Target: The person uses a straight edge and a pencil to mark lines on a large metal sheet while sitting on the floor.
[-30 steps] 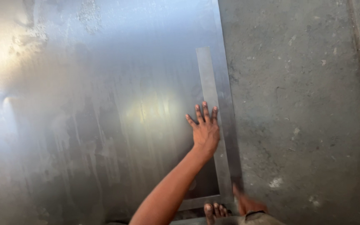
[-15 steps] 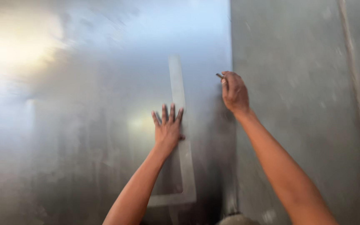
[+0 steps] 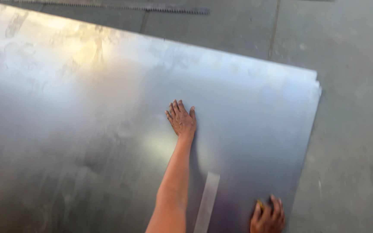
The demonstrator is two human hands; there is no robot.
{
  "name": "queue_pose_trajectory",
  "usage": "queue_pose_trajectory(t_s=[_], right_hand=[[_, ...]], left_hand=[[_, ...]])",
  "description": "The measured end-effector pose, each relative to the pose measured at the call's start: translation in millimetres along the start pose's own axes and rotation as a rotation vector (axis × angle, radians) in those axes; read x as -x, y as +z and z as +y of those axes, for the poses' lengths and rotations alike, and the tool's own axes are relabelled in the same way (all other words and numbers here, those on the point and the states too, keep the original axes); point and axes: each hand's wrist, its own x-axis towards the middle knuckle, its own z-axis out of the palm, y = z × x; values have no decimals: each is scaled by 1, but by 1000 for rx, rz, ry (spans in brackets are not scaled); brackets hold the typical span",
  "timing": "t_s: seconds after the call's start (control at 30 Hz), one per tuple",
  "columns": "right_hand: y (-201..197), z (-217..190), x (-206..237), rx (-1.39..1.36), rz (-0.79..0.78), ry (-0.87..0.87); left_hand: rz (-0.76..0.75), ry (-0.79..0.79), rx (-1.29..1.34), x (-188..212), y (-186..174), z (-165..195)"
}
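Note:
My left hand (image 3: 181, 121) lies flat, palm down, fingers together, on a large shiny metal sheet (image 3: 87, 129) spread over the floor. My right hand (image 3: 267, 218) rests near the sheet's lower right edge at the bottom of the view, fingers curled around a small yellowish object that I cannot identify. A flat metal ruler (image 3: 207, 200) lies on the sheet between my two arms, running off the bottom of the frame.
Grey concrete floor (image 3: 350, 129) surrounds the sheet on the right and at the top. A long toothed metal strip (image 3: 152, 7) lies on the floor beyond the sheet's far edge. The sheet's right corner (image 3: 316, 86) shows stacked edges.
The view has tilted up and widened. My left hand has slid off the ruler farther up the sheet. My right hand has dropped from beside the ruler's top to the sheet's near edge.

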Motion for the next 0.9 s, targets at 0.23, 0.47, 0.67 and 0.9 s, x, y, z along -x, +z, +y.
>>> queue_pose_trajectory(t_s=[0.23,0.47,0.67,0.9], right_hand=[[21,-34,-175,-369,-565,468],[48,-214,-456,-920,-512,-99],[98,-398,-661,-448,-468,-558],[98,-516,-706,-218,-575,-722]], left_hand=[[-44,-288,-43,-65,42,28],[-59,-256,-75,-77,40,29],[-84,-243,-33,-86,35,31],[-15,-213,-16,-93,30,32]])
